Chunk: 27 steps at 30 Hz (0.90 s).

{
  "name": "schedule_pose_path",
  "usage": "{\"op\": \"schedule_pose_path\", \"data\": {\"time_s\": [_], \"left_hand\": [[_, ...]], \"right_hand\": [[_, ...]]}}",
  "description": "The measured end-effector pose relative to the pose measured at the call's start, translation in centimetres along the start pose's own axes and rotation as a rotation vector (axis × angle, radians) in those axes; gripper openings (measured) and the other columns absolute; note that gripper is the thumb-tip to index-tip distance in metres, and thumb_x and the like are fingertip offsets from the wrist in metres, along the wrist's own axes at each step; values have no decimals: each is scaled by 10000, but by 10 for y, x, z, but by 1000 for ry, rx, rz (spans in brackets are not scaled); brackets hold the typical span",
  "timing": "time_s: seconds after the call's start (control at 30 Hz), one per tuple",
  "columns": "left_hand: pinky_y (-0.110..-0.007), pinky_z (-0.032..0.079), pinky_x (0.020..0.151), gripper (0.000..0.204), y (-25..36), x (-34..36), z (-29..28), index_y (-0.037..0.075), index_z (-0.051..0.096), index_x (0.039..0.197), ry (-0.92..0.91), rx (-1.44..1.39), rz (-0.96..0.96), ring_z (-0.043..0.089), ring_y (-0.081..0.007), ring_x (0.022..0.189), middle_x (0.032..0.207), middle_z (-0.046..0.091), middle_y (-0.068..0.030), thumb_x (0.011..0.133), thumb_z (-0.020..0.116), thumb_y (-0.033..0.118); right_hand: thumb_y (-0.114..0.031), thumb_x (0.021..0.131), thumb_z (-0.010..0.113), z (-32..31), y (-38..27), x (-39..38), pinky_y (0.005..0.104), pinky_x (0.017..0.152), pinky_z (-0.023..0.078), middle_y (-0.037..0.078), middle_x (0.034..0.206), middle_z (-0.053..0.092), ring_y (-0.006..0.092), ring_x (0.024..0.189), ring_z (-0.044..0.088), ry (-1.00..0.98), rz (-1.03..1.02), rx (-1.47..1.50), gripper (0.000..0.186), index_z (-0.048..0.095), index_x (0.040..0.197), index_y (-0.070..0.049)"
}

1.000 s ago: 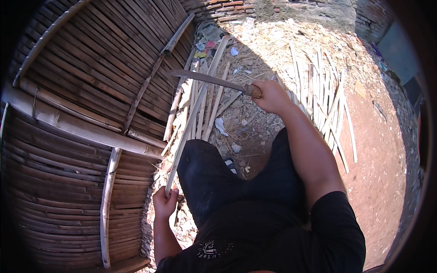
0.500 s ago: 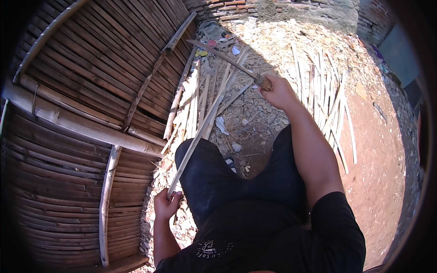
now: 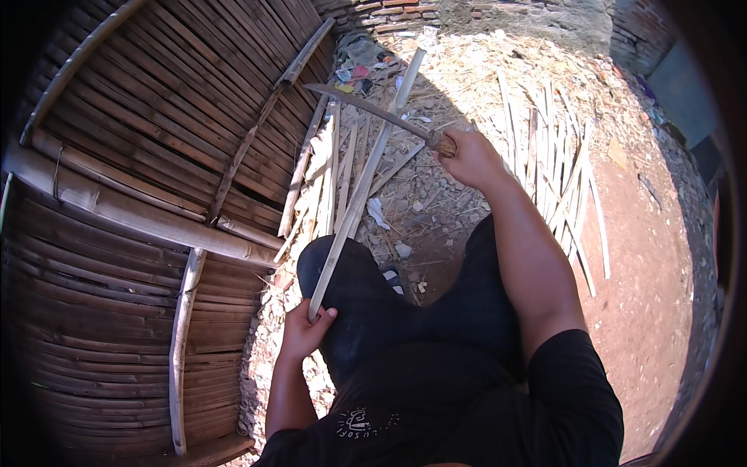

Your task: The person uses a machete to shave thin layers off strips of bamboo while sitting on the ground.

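Observation:
Beside my left thigh, my left hand (image 3: 306, 327) grips the near end of a long pale bamboo strip (image 3: 348, 226). The strip slants forward and to the right past my knee, its far end raised toward the brick wall. My right hand (image 3: 471, 158), arm stretched out ahead, is closed round the wooden handle of a long-bladed machete (image 3: 373, 108). Its blade points to the left and crosses the strip's upper part. Whether the edge touches the strip, I cannot tell.
A woven bamboo wall (image 3: 140, 226) stands close on my left. Split bamboo strips (image 3: 333, 175) lie along its foot, and another pile of strips (image 3: 548, 156) lies on the ground to the right. A brick wall (image 3: 389, 17) closes the far side, with litter and shavings before it.
My left hand has moved forward and slightly right, pushing the strip farther out. The machete has dropped a little and shifted left, now lying across the strip.

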State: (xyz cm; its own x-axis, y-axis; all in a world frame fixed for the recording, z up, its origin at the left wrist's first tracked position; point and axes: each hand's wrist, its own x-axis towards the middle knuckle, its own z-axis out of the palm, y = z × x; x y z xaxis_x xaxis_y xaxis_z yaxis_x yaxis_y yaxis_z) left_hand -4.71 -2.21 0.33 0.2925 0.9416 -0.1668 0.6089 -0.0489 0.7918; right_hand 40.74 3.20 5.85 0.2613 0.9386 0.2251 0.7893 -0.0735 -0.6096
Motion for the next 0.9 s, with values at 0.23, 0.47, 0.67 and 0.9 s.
{"op": "schedule_pose_path", "data": {"time_s": [0.23,0.47,0.67,0.9], "left_hand": [[-237,377,589,303,36,28,20,92,584,870,-43,-189,-12,452,-29,680,727,530,68,958,803,282],[-257,375,543,328,33,26,24,89,587,861,-6,-31,31,451,-43,611,654,505,69,939,823,303],[-270,399,547,351,34,33,28,76,599,868,15,-54,-49,471,-57,602,643,528,48,919,838,328],[-270,406,558,353,44,26,30,76,591,887,7,138,12,480,-59,606,655,521,48,919,833,332]], "right_hand": [[-228,795,753,43,-29,-20,515,736,528,179,814,702,431,837,696,-173,-438,-115,229,672,937,-68],[-243,742,749,43,-17,-12,522,732,548,150,770,701,416,820,701,-299,-379,-91,230,677,898,-90],[-242,729,749,50,-21,-18,525,747,555,160,793,707,407,836,710,-216,-387,-184,251,691,924,-95],[-234,740,743,55,-38,-16,542,798,562,161,879,733,402,895,719,-309,-430,-231,288,724,1002,-117]]}}
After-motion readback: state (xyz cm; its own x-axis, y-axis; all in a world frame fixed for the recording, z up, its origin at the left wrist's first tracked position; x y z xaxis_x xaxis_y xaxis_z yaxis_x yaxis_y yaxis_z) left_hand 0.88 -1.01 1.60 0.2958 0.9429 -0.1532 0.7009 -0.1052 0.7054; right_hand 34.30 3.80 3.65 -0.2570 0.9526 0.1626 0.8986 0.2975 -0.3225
